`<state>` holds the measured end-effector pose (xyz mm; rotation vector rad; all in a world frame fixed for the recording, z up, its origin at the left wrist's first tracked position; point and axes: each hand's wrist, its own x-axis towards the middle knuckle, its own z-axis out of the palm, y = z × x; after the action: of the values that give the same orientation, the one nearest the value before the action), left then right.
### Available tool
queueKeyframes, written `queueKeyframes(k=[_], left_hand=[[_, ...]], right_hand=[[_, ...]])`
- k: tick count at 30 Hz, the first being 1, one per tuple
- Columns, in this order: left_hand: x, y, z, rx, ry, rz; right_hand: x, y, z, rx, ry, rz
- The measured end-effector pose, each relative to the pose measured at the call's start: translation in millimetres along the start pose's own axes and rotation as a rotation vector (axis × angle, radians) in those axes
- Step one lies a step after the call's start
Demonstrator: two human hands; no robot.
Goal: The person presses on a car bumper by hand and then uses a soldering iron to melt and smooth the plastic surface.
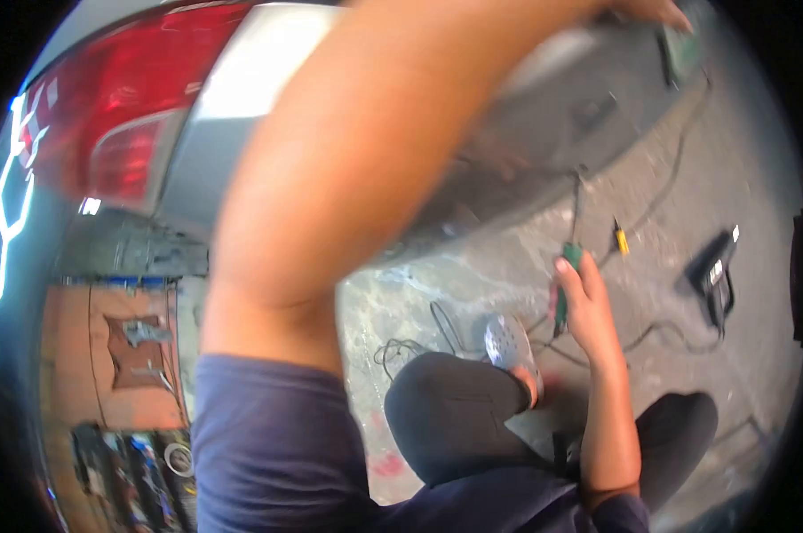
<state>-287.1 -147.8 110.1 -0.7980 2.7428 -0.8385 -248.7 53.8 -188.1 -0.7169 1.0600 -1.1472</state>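
Note:
My right hand [586, 298] is closed around the green-and-black handle of what looks like a soldering iron [572, 256]. Its thin metal shaft points up, and the tip is right at the lower edge of the grey car bumper [530, 133]. My left arm reaches across the front of the view, covering part of the bumper. At the top right my left hand [655, 11] is partly cut off and blurred, its fingers curled over a green object with a dark edge [683, 53]. A yellow-handled screwdriver [621, 240] lies on the floor just beyond my right hand.
A black heat gun [714, 277] lies on the concrete floor [419, 289] at the right. Dark cords [659, 329] loop over the floor around my shoe [510, 345]. A red tail light [135, 107] is at upper left. Tools [131, 475] sit at lower left near an orange-brown panel [73, 346].

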Motion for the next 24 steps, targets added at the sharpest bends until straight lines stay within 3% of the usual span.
queueKeyframes(k=[5,14,20,24], left_hand=[[6.1,1.2,-3.4,-0.034,-0.008,-0.018],[7.3,-4.9,-1.4,-0.077,-0.047,-0.046],[13.6,-1.4,1.9,-0.093,-0.061,-0.038],[18.6,0.8,3.2,-0.054,-0.091,-0.067]], right_hand=[[0.7,4.1,-1.2,-0.231,0.086,-0.069],[-0.5,-3.7,0.8,-0.154,0.039,-0.047],[0.7,3.5,1.5,-0.351,0.122,-0.068],[-2.1,-0.6,2.1,-0.303,0.092,-0.051]])
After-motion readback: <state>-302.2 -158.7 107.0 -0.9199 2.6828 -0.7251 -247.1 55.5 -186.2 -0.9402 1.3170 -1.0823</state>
